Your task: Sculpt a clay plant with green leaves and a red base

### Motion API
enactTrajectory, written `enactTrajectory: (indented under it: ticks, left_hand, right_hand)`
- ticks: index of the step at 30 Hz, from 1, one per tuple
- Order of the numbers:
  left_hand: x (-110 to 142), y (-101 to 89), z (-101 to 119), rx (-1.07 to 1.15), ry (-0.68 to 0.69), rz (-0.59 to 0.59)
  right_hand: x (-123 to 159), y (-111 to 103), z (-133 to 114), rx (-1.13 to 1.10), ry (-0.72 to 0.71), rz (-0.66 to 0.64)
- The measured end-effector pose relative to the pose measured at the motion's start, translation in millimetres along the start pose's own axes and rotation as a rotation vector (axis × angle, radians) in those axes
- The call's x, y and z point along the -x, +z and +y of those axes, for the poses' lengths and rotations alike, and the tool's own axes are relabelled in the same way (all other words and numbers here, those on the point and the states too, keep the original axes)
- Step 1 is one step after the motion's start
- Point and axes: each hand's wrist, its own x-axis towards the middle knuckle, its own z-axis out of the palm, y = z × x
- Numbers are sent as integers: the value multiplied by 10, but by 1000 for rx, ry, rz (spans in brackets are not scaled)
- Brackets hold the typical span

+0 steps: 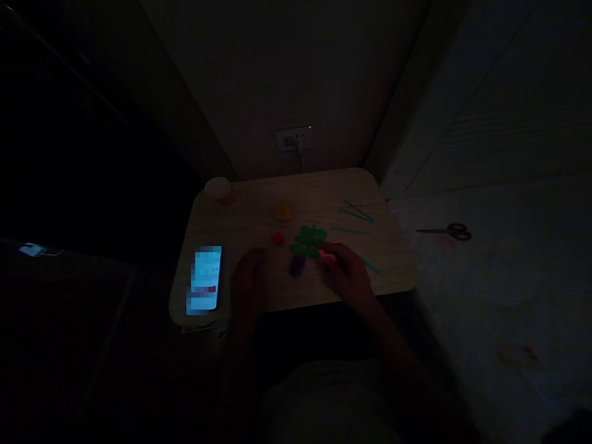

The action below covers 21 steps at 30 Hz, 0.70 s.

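The room is very dark. My right hand (346,274) is closed on a small pink piece (328,256), pinched between thumb and fingers beside several green leaf-shaped pieces (311,239); whether the pink piece touches them I cannot tell. My left hand (250,274) lies at the table's front edge, its fingers loosely bent and apart, with nothing visible in them. Between the hands are a small red piece (277,238) and a dark purple piece (296,266). Farther back sits an orange piece (283,212).
On the wooden table (259,191) stand a pale cup (217,188) at back left and a lit phone (204,280) at left. Several thin blue-green sticks (350,230) lie on the right. Scissors (444,231) rest on a pale surface beyond. A wall socket (293,139) holds a plug.
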Motion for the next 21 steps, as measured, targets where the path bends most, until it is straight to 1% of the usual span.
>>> enactTrajectory:
  ticks: [3,6,8,11,14,16,19,21]
  left_hand:
    - [-14,-30,32,-34,13,28]
    - [-17,-26,54,-153,30,57]
    - [-13,-27,56,-203,-6,61]
    - [-12,-52,78,-173,-67,50]
    - [-25,-98,177,-62,-122,69]
    - [-29,-120,305,56,-178,84]
    - [3,-95,582,306,-221,33]
    - [60,-19,796,498,-262,-12]
  right_hand:
    - [6,36,-42,4,3,-51]
    - [10,63,-81,9,-4,-72]
    - [12,66,-96,3,-2,-64]
    - [18,60,-103,-27,33,-37]
    - [28,63,-119,-43,73,-26]
    - [34,83,-155,-56,79,-54]
    - [41,153,-258,-111,61,-88]
    - [44,214,-343,-140,-1,-55]
